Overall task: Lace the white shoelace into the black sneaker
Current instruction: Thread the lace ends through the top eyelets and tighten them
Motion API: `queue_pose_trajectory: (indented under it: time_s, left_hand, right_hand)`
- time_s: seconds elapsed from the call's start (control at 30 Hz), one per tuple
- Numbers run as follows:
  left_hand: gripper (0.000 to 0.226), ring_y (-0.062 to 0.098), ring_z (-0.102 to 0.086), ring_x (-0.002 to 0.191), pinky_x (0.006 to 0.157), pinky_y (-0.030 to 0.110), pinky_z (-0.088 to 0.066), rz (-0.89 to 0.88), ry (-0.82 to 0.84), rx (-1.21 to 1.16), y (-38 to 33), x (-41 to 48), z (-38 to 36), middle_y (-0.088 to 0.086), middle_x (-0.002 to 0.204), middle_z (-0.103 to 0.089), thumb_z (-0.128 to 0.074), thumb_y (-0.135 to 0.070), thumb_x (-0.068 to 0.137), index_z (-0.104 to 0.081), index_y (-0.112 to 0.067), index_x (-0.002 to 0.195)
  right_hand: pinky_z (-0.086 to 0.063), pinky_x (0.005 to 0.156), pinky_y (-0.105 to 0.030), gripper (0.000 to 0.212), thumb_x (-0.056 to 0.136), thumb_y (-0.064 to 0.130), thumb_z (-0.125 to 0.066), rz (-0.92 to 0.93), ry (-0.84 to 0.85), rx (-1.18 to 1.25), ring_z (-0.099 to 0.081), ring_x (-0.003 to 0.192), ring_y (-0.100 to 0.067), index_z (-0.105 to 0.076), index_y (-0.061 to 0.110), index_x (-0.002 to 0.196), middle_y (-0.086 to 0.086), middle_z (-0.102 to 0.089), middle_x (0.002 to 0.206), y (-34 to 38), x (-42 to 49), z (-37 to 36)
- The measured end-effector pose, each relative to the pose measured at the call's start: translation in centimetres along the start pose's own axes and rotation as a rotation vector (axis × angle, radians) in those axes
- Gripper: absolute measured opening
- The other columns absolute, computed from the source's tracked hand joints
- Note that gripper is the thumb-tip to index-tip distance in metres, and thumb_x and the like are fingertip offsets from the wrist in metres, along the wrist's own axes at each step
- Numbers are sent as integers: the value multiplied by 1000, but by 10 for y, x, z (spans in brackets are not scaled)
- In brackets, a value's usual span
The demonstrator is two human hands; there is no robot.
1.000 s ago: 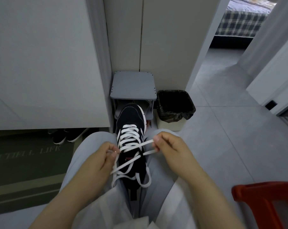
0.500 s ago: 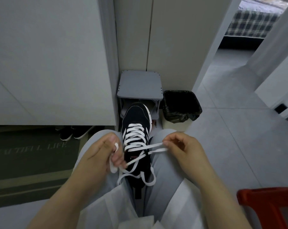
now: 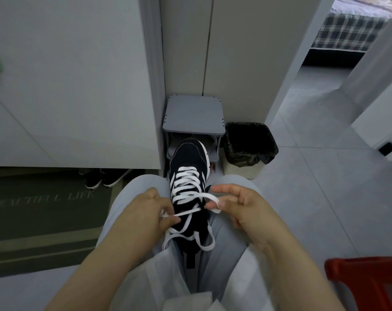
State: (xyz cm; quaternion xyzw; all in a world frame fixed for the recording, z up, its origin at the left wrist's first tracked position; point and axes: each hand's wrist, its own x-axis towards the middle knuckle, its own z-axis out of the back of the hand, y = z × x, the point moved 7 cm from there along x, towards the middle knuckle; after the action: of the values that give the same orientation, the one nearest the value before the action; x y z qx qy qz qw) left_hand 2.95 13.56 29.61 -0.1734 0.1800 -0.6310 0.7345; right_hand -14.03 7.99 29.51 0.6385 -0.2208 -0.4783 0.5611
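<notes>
The black sneaker point(image 3: 188, 162) sits wedged between the person's knees, toe pointing away at 12 o'clock and heel down in the lap of the pale grey trousers point(image 3: 136, 194). The white shoelace point(image 3: 187, 182) already crosses in neat rungs over the front eyelets; nearer the collar it runs loose, with slack loops drooping across the tongue toward 6 o'clock. At 8 o'clock of the sneaker the left hand point(image 3: 145, 212) has its fingers point(image 3: 170, 218) clamped on one strand. At 3 o'clock the right hand point(image 3: 242, 207) pinches a folded loop of lace between thumb and forefinger, the remaining fingers fanned apart above it. Just past the toe stands a small grey stool point(image 3: 193, 115), with a bin point(image 3: 251, 142) lined in black plastic beside it at 2 o'clock. A pair of dark shoes point(image 3: 105, 178) rests under the cabinet at 9 o'clock, a green doormat point(image 3: 44, 212) spreads below them, and something red and plastic point(image 3: 365, 281) shows at 4 o'clock.
</notes>
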Motion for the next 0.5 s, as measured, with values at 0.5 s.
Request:
queue_pose_trajectory:
  time_s: [0.5]
  left_hand:
    - [33,11,-60,67,68,17,-49,54,27,-958,-27,-18,-14,-2,68,-63,-34,-30,94,-52,-8,77]
  right_hand:
    - [-40,54,-11,19,90,0,-50,1,-85,54,-57,55,3,-56,15,101,4,-69,72,-9,17,-13]
